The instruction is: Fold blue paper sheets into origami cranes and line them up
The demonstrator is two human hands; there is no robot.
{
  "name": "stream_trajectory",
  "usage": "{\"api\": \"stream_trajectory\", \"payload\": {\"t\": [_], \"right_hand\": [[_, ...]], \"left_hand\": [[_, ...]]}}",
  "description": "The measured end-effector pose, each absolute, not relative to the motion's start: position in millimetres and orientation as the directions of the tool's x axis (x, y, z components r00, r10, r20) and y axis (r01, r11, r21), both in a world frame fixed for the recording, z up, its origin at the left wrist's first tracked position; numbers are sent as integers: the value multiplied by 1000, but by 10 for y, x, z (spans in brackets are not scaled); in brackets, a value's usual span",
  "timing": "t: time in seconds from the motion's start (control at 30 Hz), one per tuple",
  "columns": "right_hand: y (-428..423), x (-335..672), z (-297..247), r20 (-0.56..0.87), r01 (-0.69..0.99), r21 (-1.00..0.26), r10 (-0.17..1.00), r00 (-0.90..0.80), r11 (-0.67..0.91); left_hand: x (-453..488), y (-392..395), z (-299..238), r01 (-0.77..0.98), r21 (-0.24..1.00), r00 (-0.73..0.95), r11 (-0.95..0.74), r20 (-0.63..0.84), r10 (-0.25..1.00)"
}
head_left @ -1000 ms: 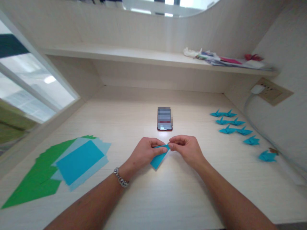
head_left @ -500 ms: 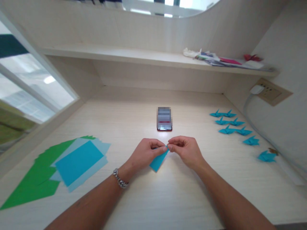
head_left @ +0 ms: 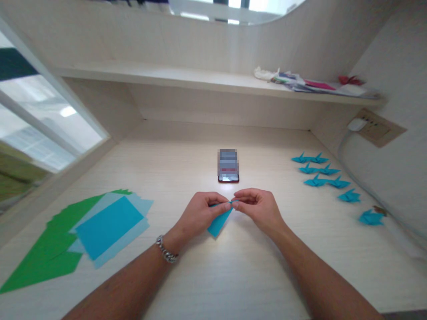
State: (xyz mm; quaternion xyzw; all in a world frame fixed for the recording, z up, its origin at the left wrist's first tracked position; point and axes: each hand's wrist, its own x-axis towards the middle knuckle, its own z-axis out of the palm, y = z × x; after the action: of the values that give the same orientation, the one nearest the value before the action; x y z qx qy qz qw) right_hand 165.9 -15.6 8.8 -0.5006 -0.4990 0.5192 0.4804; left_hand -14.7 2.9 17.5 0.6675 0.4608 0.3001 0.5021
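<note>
A piece of blue origami paper, folded narrow, slants between my hands above the desk. My left hand is closed on its upper part, thumb lying along the top. With thumb and fingertips, my right hand pinches the paper's far end, right beside the left thumb. My fingers hide most of that upper end, so its exact folds cannot be made out. Several folded blue paper cranes stand in a line along the right side.
On the left lie blue sheets over green sheets. Beyond my hands rests a phone, its screen blurred. A white cable runs from the wall socket down the right edge. The shelf above holds papers.
Both hands stay nearly in place, pinching the same paper. The blue paper's lower end has shifted very slightly to the left.
</note>
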Motion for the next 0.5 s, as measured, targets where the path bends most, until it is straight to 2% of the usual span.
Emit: {"api": "stream_trajectory", "payload": {"t": [0.37, 0.5], "right_hand": [[-165, 1646, 87, 5, 9, -1000, 1000, -25, 5], [-155, 1654, 113, -31, -65, -997, 999, -23, -32]], "left_hand": [[-144, 19, 209, 355, 932, 395, -75, -77, 916], [-158, 25, 212, 352, 932, 396, -82, -69, 916]]}}
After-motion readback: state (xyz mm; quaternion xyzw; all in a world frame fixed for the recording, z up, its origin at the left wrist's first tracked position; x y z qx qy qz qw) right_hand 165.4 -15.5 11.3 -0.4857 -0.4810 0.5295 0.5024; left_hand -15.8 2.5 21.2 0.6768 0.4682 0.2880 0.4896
